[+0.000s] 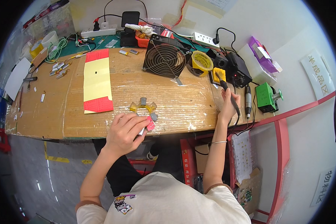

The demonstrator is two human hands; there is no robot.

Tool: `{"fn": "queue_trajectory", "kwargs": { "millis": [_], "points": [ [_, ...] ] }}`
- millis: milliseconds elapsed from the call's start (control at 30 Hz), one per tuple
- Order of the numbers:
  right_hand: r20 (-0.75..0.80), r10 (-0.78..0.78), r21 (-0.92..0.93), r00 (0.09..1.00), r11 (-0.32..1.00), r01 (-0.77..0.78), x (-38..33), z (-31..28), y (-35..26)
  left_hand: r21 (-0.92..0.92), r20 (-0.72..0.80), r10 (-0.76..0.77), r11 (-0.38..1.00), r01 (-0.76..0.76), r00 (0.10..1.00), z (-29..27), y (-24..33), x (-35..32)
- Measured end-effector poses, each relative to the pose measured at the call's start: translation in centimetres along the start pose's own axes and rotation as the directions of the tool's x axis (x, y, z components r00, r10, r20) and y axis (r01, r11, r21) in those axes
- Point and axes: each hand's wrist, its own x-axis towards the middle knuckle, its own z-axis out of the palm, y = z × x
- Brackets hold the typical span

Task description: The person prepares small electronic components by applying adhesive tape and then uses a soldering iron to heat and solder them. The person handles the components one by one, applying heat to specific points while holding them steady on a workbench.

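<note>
My right hand [230, 103] grips a black soldering iron [234, 102]. The iron's tip reaches the yellow sponge [219, 74] in its small holder, at the right of the bench. Near the front edge of the bench, my left hand [125, 133] is closed round a small silver piece [142, 131] that looks like a flat battery cell; its fingers cover most of it. Beside those fingertips shows a pink piece [150, 123]; whether it is joined to the silver piece I cannot tell. Just beyond lies a ring-like fixture [152, 107] of amber and grey blocks.
A black fan [165, 59] stands at the back middle, with a tape roll [201, 63] and soldering station [238, 70] to its right. A green solder-wire reel [265, 98] sits far right. Left are a yellow-and-red sheet [97, 82] and several battery cells [59, 69].
</note>
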Motion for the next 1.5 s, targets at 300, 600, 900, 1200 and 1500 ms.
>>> {"fn": "queue_trajectory", "kwargs": {
  "millis": [300, 600, 900, 1200, 1500],
  "points": [
    [0.046, -0.16, -0.302, 0.986, 0.939, 0.166, -1.3, -0.5, 0.1, 0.001, 0.003, 0.002, 1.0, -0.002, 1.0, 0.0, 0.0, 0.0],
    [0.071, -0.165, -0.364, 0.984, 0.914, 0.18, -2.7, -1.1, -1.0, 0.0, 0.0, 0.005, 1.0, -0.005, 1.0, -0.1, 0.0, 0.0],
    [0.093, -0.34, -0.266, 0.936, 0.897, 0.352, -2.3, -1.1, -1.9, 0.001, 0.0, 0.009, 1.0, -0.009, 1.0, 0.0, 0.0, 0.1],
    [0.482, -0.378, -0.484, 0.791, 0.638, 0.599, -1.7, -0.1, -2.4, 0.0, -0.003, 0.002, 1.0, -0.002, 1.0, 0.0, 0.0, 0.1],
    [0.506, -0.309, -0.506, 0.806, 0.651, 0.567, -2.7, -1.8, -2.3, 0.006, 0.003, 0.014, 1.0, -0.014, 1.0, 0.0, -0.1, 0.1]
  ]
}}
